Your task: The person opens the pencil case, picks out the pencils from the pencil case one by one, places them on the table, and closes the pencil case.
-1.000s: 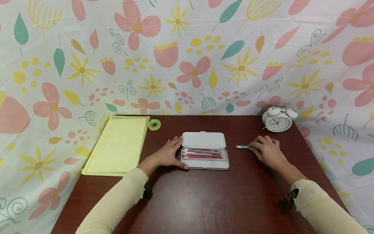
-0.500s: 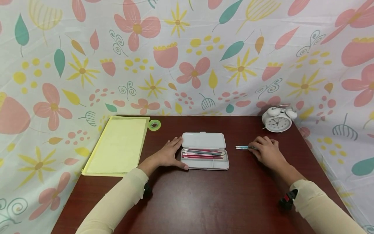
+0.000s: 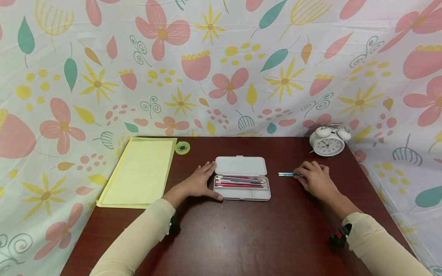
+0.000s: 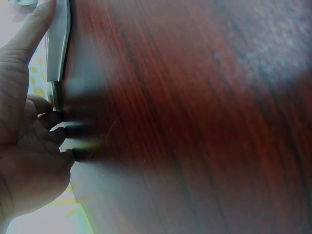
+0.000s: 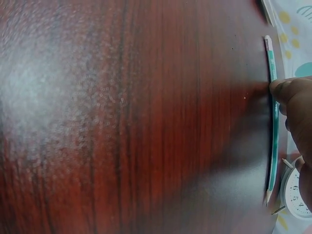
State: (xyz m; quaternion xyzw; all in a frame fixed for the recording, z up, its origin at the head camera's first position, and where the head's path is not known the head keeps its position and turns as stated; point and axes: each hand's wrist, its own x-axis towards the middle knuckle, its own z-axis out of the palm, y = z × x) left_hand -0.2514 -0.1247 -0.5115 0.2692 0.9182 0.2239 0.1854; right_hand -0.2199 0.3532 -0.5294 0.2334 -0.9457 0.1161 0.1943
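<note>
A white pencil case (image 3: 240,165) lies open mid-table, its lid folded back. Several pencils (image 3: 241,181), red and dark, fill its rear compartment. My left hand (image 3: 197,182) rests at the case's left end, fingers spread towards the lid and thumb at the front corner. In the left wrist view the thumb (image 4: 34,29) lies along the case's edge. Right of the case, my right hand (image 3: 315,178) pinches pencils (image 3: 286,174) lying on the table, their white-tipped ends side by side and pointing left. The right wrist view shows one green pencil (image 5: 275,131), its sharpened point towards the clock.
A white alarm clock (image 3: 329,143) stands at the back right corner, beyond my right hand. At the left lies a yellow zip folder (image 3: 139,170), with a green tape roll (image 3: 182,147) beside its upper corner. Floral cloth (image 3: 228,50) hangs behind the brown table (image 3: 241,237).
My right hand and the pencils have shifted very slightly left, and the second pencil's end shows more clearly beside the first. My left hand and the case have stayed put.
</note>
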